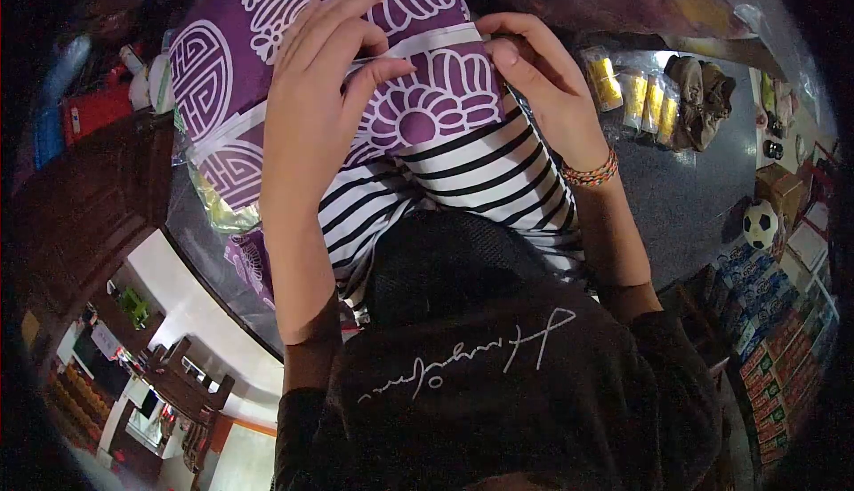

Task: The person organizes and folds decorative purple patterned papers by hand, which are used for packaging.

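Note:
A folded purple cloth (pixel 418 124) with white flower and round lattice patterns lies across my lap, over black-and-white striped trousers (pixel 480 166). A pale strip (pixel 431 42) crosses it. My left hand (pixel 325 77) rests on top of the cloth, fingers bent and apart, the thumb beside the pale strip. At the cloth's right edge, my right hand (pixel 551 82) has its thumb and index finger closed near the end of the strip; its other fingers curl out of sight. Clear plastic (pixel 233 213) shows under the cloth's lower left corner.
Yellow packets (pixel 636 98) in clear bags lie on the dark floor (pixel 694 197) at right, beside a brown bundle (pixel 698 100). Farther right are a football (pixel 760 224) and stacked blue packs (pixel 756 286). A dark wooden panel (pixel 98 189) stands left.

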